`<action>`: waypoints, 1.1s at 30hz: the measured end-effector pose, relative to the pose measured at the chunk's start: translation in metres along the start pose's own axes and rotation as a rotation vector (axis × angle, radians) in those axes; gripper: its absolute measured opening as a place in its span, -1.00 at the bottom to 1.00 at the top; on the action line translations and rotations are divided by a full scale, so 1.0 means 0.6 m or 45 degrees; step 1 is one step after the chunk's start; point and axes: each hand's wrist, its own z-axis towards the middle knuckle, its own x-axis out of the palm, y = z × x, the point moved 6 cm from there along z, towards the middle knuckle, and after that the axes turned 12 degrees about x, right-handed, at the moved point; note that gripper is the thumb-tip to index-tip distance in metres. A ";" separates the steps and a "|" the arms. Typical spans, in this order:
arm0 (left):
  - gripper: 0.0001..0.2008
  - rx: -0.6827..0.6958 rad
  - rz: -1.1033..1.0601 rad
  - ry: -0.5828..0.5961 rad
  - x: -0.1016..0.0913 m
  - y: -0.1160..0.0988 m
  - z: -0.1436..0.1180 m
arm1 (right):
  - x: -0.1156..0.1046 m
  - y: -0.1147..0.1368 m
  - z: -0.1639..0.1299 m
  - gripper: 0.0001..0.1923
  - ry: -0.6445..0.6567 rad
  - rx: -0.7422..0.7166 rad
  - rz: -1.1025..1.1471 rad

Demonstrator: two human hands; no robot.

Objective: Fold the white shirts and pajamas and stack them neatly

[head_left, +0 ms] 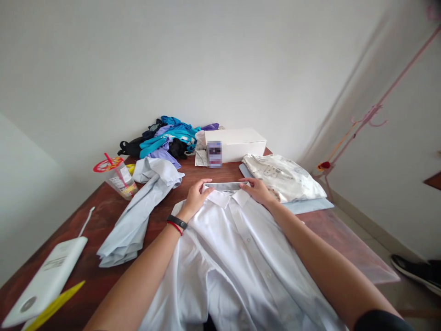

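Left hand [195, 198] lies flat, fingers spread, on the left end of the collar [225, 187]; right hand [259, 190] presses the right end likewise. Shirt [237, 262] lies buttoned, face up, mid-desk [103, 207], collar toward the far edge. Step judged: squaring the collar. Next calls for smoothing the sleeves flat.

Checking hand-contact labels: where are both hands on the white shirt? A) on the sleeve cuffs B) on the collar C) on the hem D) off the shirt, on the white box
B: the left hand and right hand both rest flat at the two ends of the collar of the white shirt, which is spread on the table; the white box sits untouched behind.
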 end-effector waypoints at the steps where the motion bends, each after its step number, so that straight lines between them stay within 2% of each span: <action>1: -0.66 0.002 0.039 -0.002 -0.001 -0.004 -0.001 | 0.000 0.001 -0.001 -0.48 -0.028 -0.017 0.005; 8: -0.61 0.046 0.153 -0.026 -0.005 -0.022 -0.004 | 0.001 0.017 -0.015 -0.58 -0.140 -0.103 0.063; 11: -0.49 -0.017 0.128 -0.020 -0.004 -0.010 -0.007 | -0.002 0.023 -0.021 -0.59 -0.159 -0.131 0.073; 15: -0.33 -0.116 0.171 0.064 0.003 0.010 -0.012 | -0.002 0.026 -0.025 -0.57 -0.161 -0.170 0.098; 20: -0.23 0.010 0.047 0.006 0.007 0.008 -0.009 | 0.001 0.021 -0.027 -0.53 -0.193 -0.182 0.220; 27: -0.30 0.103 -0.129 0.018 0.002 -0.015 -0.005 | -0.002 0.022 -0.026 -0.44 -0.084 -0.048 0.348; 30: -0.45 0.111 -0.200 0.068 -0.001 -0.031 0.002 | 0.003 0.022 -0.029 -0.49 0.076 0.053 0.409; 33: -0.58 0.062 -0.250 0.092 -0.001 -0.046 0.010 | 0.013 0.029 -0.036 -0.56 0.245 0.076 0.446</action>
